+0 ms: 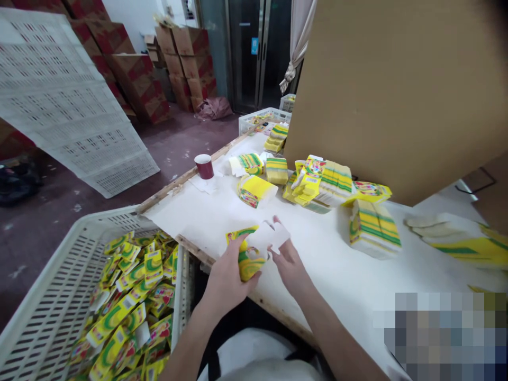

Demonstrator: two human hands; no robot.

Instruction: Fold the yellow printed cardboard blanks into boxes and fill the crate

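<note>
My left hand (229,275) is wrapped round a small yellow-and-green printed carton (251,264), held just above the table's near edge. A white inner flap of the carton stands out toward the right. At that flap, my right hand (289,260) has its fingers bent and pinched on the white card. Beyond my hands a yellow carton piece (256,191) lies on the white table (317,243). Farther back are a banded stack of cartons (277,170) and a larger pile of flat cartons (335,180).
A white plastic crate (51,280) full of folded cartons (135,307) stands at the left, against the table. A maroon cup (204,167) is near the far left edge. A big cardboard sheet (397,95) rises behind the table. More carton stacks (373,228) lie right.
</note>
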